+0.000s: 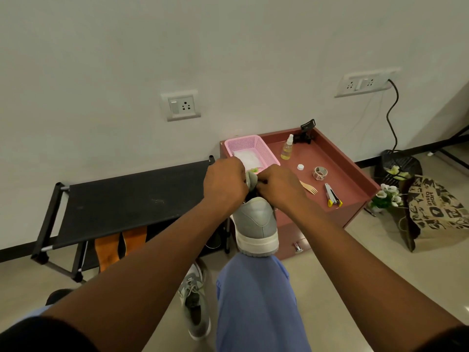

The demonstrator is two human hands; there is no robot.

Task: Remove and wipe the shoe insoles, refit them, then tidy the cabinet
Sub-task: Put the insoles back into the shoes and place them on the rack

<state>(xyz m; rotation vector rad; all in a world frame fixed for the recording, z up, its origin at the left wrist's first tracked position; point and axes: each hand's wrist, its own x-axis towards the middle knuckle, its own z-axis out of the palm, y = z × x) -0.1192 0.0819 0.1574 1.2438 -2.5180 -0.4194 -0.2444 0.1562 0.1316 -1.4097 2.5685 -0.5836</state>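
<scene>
Grey shoe (256,224) stands heel-up on the knee — left hand (224,182) and right hand (278,186) both grip clenched on its tongue (251,179).

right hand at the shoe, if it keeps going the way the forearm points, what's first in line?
Likely the pink basket on the cabinet: the right hand points up-left toward it past the shoe. Depth is unclear.

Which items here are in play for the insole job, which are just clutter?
In play: both hands, left and right, at the grey sneaker on the knee; second grey sneaker on floor; red-brown cabinet.
Clutter: wooden fork, tape roll, stapler, printed paper bag.
</scene>
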